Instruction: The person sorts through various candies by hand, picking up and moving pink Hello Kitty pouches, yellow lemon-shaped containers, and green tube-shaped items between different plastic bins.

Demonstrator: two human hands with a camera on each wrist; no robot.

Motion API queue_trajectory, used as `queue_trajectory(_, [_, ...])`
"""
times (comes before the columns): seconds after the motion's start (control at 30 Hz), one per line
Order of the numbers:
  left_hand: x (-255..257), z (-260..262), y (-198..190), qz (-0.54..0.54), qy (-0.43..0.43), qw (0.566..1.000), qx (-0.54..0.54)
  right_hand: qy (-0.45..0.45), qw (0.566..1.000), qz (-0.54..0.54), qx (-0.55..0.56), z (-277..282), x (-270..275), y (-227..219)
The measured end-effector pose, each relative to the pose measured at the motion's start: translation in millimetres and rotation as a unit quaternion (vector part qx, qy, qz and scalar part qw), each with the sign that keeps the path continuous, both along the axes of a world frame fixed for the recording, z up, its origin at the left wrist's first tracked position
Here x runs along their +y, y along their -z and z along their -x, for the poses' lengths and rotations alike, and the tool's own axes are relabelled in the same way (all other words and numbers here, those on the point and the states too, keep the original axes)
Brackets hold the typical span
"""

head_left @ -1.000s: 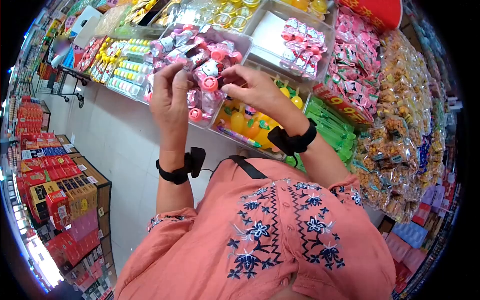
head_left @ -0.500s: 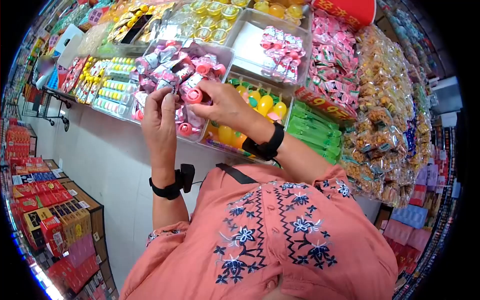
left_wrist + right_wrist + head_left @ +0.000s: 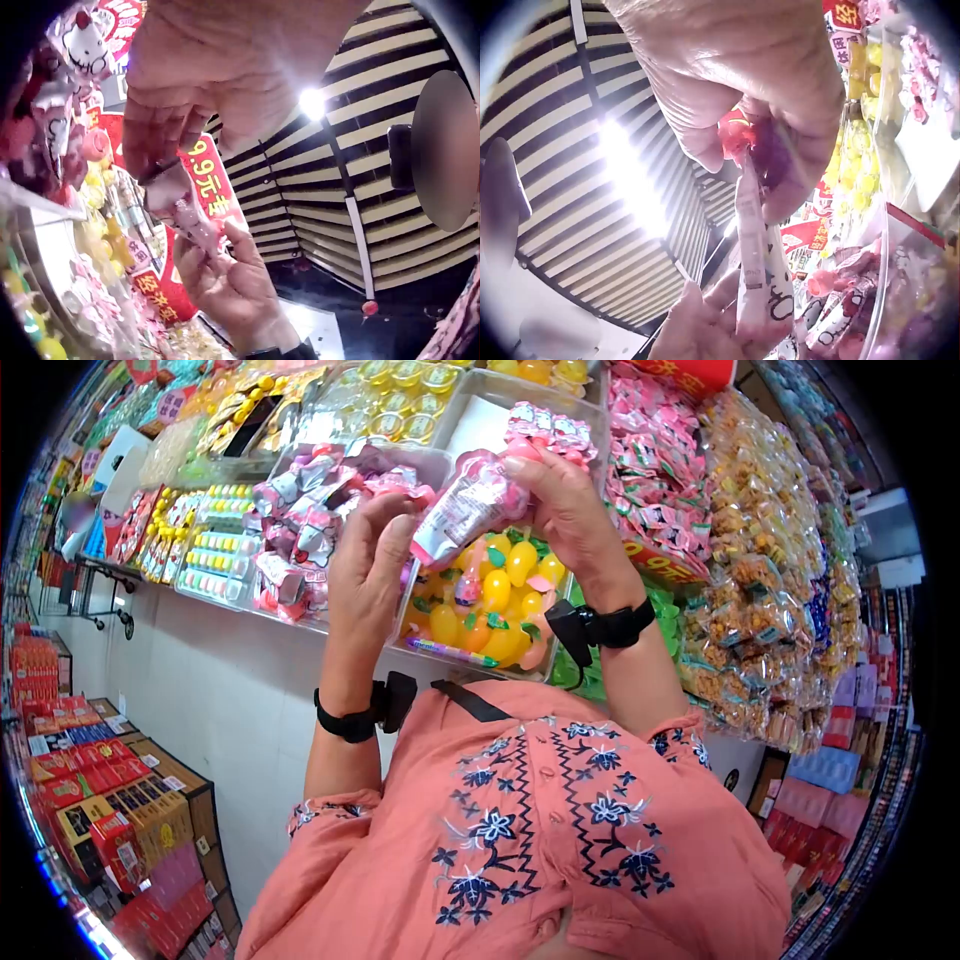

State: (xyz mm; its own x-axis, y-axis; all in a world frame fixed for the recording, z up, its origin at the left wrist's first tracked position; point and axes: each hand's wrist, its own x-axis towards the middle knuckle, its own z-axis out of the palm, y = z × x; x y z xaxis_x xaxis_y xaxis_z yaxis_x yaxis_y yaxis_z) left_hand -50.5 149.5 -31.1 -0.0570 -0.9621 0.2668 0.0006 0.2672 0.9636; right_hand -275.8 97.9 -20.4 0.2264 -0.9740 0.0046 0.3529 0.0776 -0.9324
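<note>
A pink-and-white wrapped packet with a red top (image 3: 470,503) slants across the head view, its lower end toward the left hand. The right hand (image 3: 575,510) grips its top between thumb and fingers; in the right wrist view the red cap (image 3: 737,135) shows between them. The left hand (image 3: 362,565) is beside the packet's lower end, thumb and fingers loosely bent; whether they touch it is not clear. In the left wrist view the packet (image 3: 184,206) lies between the left hand (image 3: 217,67) and the right hand (image 3: 236,289).
Below the packet is a bin of yellow fruit-shaped items (image 3: 500,590). Similar pink packets (image 3: 310,510) fill the bin to its left. Green packs (image 3: 668,635) and bagged snacks (image 3: 755,590) are to the right. Boxed goods (image 3: 130,800) stand lower left, across the floor (image 3: 260,710).
The right hand has moved right and away from the left hand, lifting a packet over the yellow items. The left hand has shifted slightly right. The view has moved a little.
</note>
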Motion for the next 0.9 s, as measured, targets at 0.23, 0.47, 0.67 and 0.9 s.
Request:
queue_trajectory(0.23, [-6.3,36.5,-1.5,-0.134,0.108,0.984,-0.055,-0.003,0.998,-0.022,-0.057,20.1,9.7,3.3])
queue_trajectory(0.47, [-8.3,57.8,17.1,-0.241,0.157,0.954,0.083,-0.005,0.997,-0.047,-0.058,44.5,9.8,21.7])
queue_trajectory(0.67, [-15.7,75.9,38.9,-0.268,0.187,0.934,0.144,0.017,0.997,-0.067,-0.023,60.9,15.5,24.5])
queue_trajectory(0.9, [-31.6,107.3,40.8,-0.212,0.178,0.955,0.106,0.013,0.995,-0.082,0.051,81.7,13.3,32.9])
